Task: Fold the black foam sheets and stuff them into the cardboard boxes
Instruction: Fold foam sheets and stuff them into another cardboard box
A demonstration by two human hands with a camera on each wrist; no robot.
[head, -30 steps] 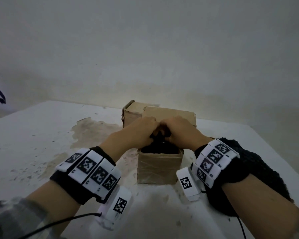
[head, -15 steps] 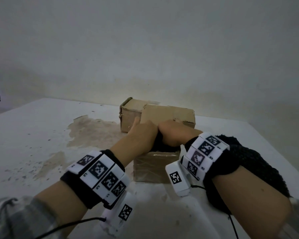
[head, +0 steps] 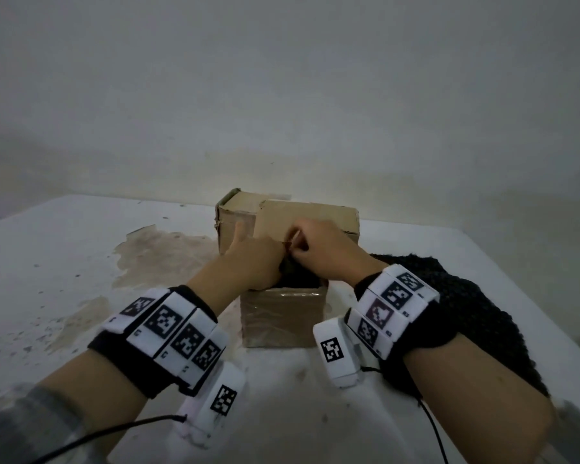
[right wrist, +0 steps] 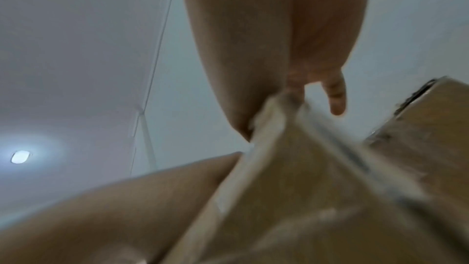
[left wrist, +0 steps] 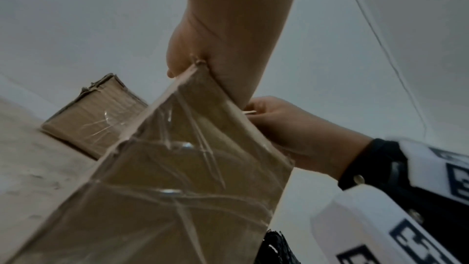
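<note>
A small cardboard box (head: 282,318) wrapped in clear tape stands in front of me, and black foam (head: 297,279) fills its open top. My left hand (head: 255,259) lies over the box's left rim with its thumb up. Its fingers reach down onto the foam and are hidden. My right hand (head: 315,249) is above the far rim and pinches the edge of the raised back flap (head: 305,217) between thumb and fingers. In the left wrist view the right hand (left wrist: 279,121) pinches that thin edge above the box (left wrist: 190,168).
A second cardboard box (head: 233,209) stands just behind on the left. A pile of black foam sheets (head: 466,313) lies under my right forearm on the white table (head: 64,262). The table has a brown stain to the left. A wall rises close behind.
Both hands were pressing the foam down into the box. My right hand has since risen to the back flap and pinched its edge; my left hand stays on the foam.
</note>
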